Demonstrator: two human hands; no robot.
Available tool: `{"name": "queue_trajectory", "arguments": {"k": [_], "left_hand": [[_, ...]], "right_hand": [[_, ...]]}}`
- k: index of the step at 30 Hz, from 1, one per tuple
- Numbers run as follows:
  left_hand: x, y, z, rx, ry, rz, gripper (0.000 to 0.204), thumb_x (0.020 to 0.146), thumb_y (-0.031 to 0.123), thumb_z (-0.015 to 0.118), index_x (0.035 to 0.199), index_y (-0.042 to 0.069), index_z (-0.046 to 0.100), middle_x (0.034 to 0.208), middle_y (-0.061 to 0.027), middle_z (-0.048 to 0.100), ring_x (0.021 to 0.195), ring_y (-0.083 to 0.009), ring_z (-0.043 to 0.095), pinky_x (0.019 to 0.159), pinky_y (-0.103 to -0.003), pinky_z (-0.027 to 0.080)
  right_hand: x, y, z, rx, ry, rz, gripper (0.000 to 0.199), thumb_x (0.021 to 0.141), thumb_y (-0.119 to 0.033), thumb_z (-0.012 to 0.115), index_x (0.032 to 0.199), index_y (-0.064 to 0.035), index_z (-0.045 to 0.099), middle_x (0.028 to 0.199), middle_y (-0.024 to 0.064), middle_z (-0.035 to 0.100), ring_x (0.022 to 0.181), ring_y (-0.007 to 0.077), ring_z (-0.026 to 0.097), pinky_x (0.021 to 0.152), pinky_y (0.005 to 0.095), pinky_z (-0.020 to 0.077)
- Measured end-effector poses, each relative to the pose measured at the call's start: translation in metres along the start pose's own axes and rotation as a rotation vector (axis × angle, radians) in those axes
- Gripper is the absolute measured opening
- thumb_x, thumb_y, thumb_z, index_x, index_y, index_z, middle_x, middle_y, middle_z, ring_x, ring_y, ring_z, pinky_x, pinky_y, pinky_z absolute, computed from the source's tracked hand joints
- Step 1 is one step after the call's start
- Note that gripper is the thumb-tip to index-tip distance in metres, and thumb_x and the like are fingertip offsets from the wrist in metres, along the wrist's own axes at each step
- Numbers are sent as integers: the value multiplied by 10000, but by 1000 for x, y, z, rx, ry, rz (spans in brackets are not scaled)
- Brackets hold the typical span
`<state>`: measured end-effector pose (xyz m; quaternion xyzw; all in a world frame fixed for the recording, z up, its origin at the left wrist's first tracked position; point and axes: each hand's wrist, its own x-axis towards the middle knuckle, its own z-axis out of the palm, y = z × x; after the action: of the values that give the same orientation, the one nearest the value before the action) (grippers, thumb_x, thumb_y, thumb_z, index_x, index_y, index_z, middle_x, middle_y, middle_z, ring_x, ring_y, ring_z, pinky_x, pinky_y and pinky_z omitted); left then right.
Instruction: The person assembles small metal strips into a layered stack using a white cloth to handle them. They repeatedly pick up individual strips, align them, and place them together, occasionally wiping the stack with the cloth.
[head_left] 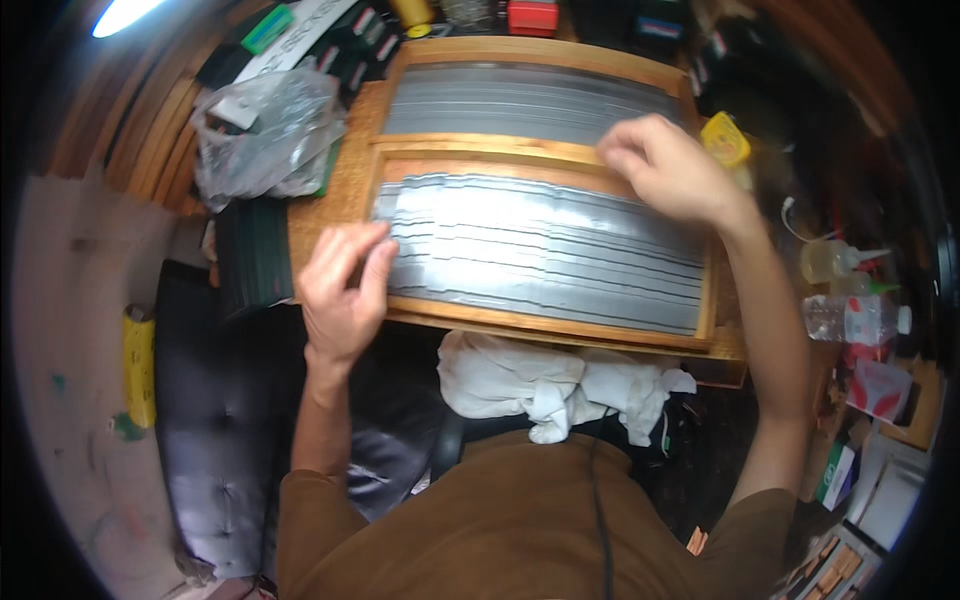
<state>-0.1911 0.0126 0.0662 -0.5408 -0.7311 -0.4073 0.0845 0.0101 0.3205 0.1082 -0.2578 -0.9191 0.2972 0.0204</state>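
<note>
A shallow wooden tray (540,321) holds rows of thin grey metal strips (480,230), laid lengthwise and overlapping. Behind it, a second wooden frame (530,48) contains more such strips (500,95). My left hand (345,285) is at the near tray's left edge, by the strip ends, its fingers bent and the thumb close to the fingertips. Over the right part of the wooden bar between the two sets hovers my right hand (675,175), fingers curled together. Whatever either hand pinches is too thin or blurred to make out.
A clear plastic bag (265,135) lies left of the trays, above a dark stack (252,255). Yellow container (725,140), squeeze bottle (830,260) and clear bottle (855,320) stand at right. White cloth (510,375) lies below the tray's front edge, beside a black padded seat (215,440).
</note>
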Motion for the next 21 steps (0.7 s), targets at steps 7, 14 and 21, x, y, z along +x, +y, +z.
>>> {"name": "queue_trajectory", "arguments": {"k": [7, 14, 21], "left_hand": [[-73, -14, -15, 152, -41, 145, 218, 876, 35, 806, 1075, -23, 742, 1098, -158, 752, 1052, -341, 708, 1017, -479, 537], [-63, -5, -2, 153, -186, 190, 308, 899, 138, 792, 1132, -47, 711, 1149, -175, 722, 1114, -356, 671, 1029, -492, 511], [-63, -3, -3, 116, -203, 149, 309, 892, 131, 784, 1132, -50, 710, 1083, -165, 718, 1025, -335, 676, 915, -433, 540]], "right_hand": [[30, -60, 70, -106, -70, -156, 224, 1025, -66, 570, 1148, 58, 711, 1138, 255, 716, 1131, 383, 682, 1053, 481, 526], [86, -112, 151, -327, 247, -530, 215, 858, 9, 613, 1041, 69, 708, 1060, 247, 692, 1061, 411, 646, 1019, 480, 515], [96, -133, 191, -587, 375, -470, 209, 900, -104, 591, 975, 25, 739, 1029, 179, 714, 1050, 327, 668, 943, 421, 537]]}}
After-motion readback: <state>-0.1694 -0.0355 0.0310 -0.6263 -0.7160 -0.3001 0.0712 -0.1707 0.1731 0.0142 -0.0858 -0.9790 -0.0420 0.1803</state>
